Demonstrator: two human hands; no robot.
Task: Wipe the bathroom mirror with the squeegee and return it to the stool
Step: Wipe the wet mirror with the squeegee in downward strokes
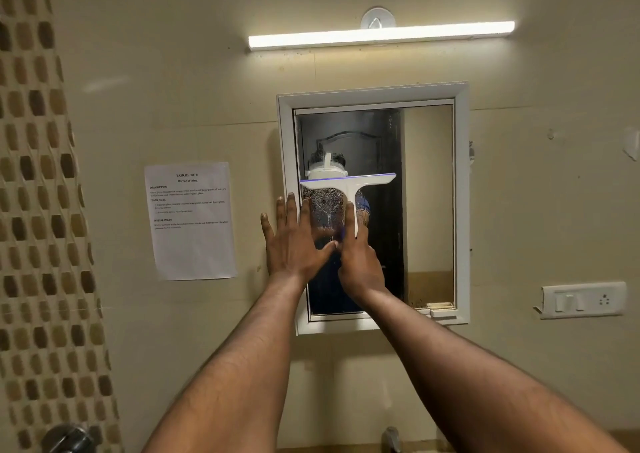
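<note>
A white squeegee (pixel 348 184) with a purple blade edge lies flat against the bathroom mirror (pixel 427 210), blade level at mid height on the left half. My right hand (pixel 360 258) grips its handle from below, index finger stretched along it. Spread flat, my left hand (pixel 294 241) presses on the mirror's white frame and left glass edge, thumb touching the right hand. Water drops cover the glass just under the blade. The stool is not in view.
A printed task sheet (pixel 192 220) is taped to the wall left of the mirror. A lit tube light (pixel 381 35) hangs above. A switch and socket plate (pixel 583 300) sits at right. Mosaic tiles run down the left; taps show at the bottom edge.
</note>
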